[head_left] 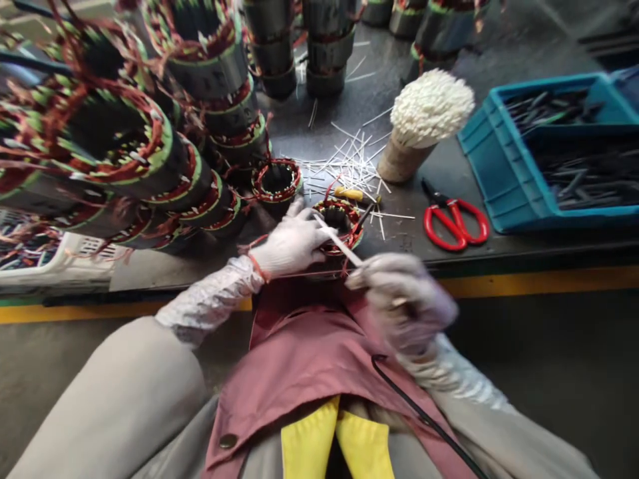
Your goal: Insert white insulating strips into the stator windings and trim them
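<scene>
A small motor stator [327, 249] with red windings and green insulation stands near the table's front edge. My left hand [294, 243], in a white glove, is closed against its left side and holds it. In my right hand [402, 296], gloved and slightly blurred, is one end of a thin white strip [342, 245]. The strip slants up and left over the stator, and its far end lies close to my left fingers. Just behind stands a second small stator [276, 179]. A yellow-handled tool [349, 193] lies behind the held stator.
Stacked stators [124, 133] fill the left side. Loose white strips [349, 163] are scattered on the dark table [369, 86]. A bundle of white strips [432, 106] stands in a round holder. Red-handled scissors [455, 223] lie beside a blue bin [514, 193] of dark pieces.
</scene>
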Demonstrator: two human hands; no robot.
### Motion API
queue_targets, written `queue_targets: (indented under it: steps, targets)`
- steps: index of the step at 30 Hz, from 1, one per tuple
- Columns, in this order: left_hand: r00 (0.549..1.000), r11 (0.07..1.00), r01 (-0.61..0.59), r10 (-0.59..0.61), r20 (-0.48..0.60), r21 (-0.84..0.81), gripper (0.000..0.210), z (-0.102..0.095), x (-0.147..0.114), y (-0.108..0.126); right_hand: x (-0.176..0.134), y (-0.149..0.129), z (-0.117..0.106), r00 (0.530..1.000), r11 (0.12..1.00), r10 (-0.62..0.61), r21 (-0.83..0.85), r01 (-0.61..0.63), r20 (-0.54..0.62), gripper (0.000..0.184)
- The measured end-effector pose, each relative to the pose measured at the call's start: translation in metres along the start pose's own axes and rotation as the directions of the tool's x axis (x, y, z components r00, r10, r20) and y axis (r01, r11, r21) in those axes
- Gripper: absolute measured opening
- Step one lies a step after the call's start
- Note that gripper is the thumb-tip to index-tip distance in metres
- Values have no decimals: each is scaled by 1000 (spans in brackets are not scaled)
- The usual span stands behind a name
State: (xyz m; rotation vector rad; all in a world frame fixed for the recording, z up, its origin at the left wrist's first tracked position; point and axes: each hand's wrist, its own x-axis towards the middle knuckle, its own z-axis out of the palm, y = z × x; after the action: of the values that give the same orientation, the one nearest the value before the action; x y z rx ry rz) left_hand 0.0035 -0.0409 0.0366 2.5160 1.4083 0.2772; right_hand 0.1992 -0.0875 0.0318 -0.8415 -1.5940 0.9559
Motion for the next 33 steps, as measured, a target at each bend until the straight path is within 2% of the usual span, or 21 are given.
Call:
queue_targets:
  steps: [2,4,7,9,12,16,18,20,22,24,25,27,30,33]
  targets:
    - [996,996,-56,51,78,67,32,-3,17,-16,-13,26,20,999,999,-42,31,42,-23,20]
    - [995,998,-42,37,92,55,29,-4,24,-22,-15,54,30,997,1000,-29,-5,29,-73,22]
    - [989,1000,-10,7,148,19,31,-7,28,-18,-8,86,23,964,999,-28,-47,16,-265,19]
    - [983,1000,9,-13,182,24,28,-10,32,-12,-4,95,12,935,997,-75,-58,58,-347,13]
    - [984,997,78,-73,161,-27,21,-8,38,-9,-1,96,-1,940,985,-167,-90,146,-298,12]
    - [977,962,207,-195,82,-176,18,3,37,-5,1,101,-4,948,960,-248,-181,213,-199,12]
    - [981,971,196,-195,20,-135,16,7,36,2,5,105,-3,947,955,-247,-215,202,-207,10]
    - [991,991,131,-131,-1,14,19,7,37,12,11,105,-3,944,962,-230,-201,185,-235,10]
    - [994,982,86,-95,50,170,25,5,39,19,14,94,-6,936,976,-201,-143,165,-291,10]
    - [989,976,87,-109,102,201,29,3,36,20,7,75,-14,945,992,-122,-56,110,-304,11]
    - [990,982,87,-104,93,169,34,2,33,18,0,63,-20,958,998,-65,-21,62,-281,13]
    - [998,994,57,-58,12,89,53,4,24,10,-20,43,-34,986,1000,17,-19,-20,-163,20]
    - [998,998,-5,9,-65,67,76,11,15,-6,-55,28,-46,999,992,-43,-120,43,0,26]
    - [1000,998,2,-1,-18,68,68,17,18,-14,-74,30,-42,992,970,-123,-205,128,37,33]
